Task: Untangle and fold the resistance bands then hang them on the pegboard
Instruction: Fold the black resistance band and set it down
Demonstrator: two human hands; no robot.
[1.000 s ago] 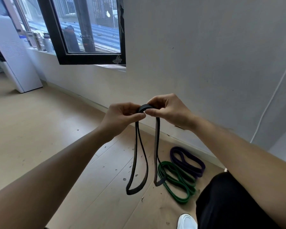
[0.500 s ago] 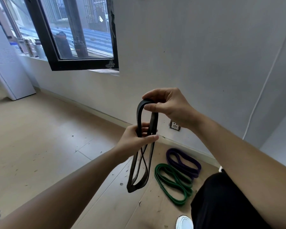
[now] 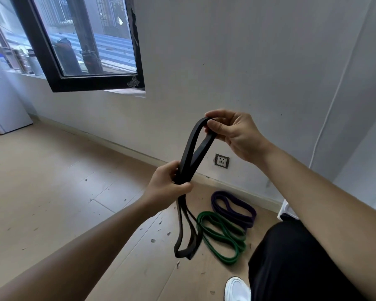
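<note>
Two hands fold the black band point(image 3: 195, 153): right hand point(image 3: 237, 135) pinches its top bend, left hand point(image 3: 167, 189) grips its strands below; next, likely, gather the dangling loops.

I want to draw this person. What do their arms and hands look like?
No gloves: the left hand and right hand are bare, with no rings or watch showing. The left arm and right arm are bare too, no sleeves in view.

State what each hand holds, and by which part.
Both hold the black band: the right hand pinches its top bend, the left hand grips its gathered strands partway down, the rest hanging free.
</note>
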